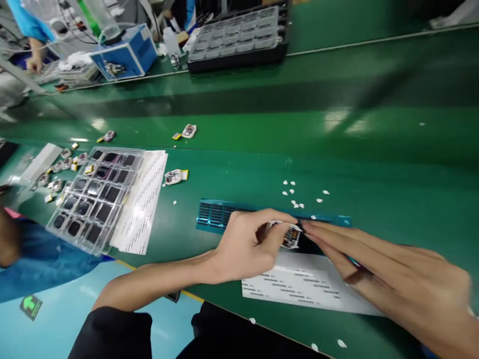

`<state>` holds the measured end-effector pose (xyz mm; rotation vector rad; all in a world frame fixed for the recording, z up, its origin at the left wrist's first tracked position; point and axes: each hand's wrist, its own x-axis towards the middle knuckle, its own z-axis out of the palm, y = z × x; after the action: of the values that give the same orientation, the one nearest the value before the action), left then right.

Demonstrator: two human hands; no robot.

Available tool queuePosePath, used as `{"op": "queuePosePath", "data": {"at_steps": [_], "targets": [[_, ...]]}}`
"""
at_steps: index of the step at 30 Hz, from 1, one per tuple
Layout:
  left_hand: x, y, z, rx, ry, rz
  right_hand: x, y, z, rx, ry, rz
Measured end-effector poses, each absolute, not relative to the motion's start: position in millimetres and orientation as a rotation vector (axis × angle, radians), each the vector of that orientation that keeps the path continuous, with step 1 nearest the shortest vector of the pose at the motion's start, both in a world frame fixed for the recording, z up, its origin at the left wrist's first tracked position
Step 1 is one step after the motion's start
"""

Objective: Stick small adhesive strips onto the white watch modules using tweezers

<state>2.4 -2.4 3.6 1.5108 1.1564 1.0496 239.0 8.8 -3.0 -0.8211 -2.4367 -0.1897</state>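
Observation:
My left hand (249, 244) pinches a small white watch case (291, 237) with electronics showing inside, just above the bench. My right hand (396, 276) reaches in from the right, its fingertips pressed together at the case's right edge. A small dark bit shows at those fingertips, too small to name. Beneath both hands lies a teal film strip (213, 215) with rows of dark slots. Nearer me, a white printed sheet (290, 286) is partly covered by my right hand. Another white watch case (174, 176) with a yellow-edged piece attached rests to the left.
A clear compartment tray (140, 159) with dark screens stands at left on printed sheets (144, 199). Several watch cases (66, 163) cluster beyond it. White scraps (294, 192) dot the green bench. A black tray (239, 60) and blue box (129, 55) stand behind. Other people sit at left.

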Motion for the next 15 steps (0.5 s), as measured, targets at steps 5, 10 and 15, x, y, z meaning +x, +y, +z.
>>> {"op": "queuePosePath", "data": {"at_steps": [5, 10, 15], "targets": [[5.7, -5.1, 4.0, 1.695, 1.204, 1.098, 235.3, 9.3, 2.6, -0.8, -2.496, -0.23], [8.6, -10.8, 5.9, 1.53, 1.191, 1.014, 234.7, -3.3, -6.9, -0.747, -2.501, -0.175], [9.7, -16.4, 0.0, 1.467, 1.13, 1.037, 223.5, -7.6, -7.7, -0.779, -2.44, -0.243]]}}
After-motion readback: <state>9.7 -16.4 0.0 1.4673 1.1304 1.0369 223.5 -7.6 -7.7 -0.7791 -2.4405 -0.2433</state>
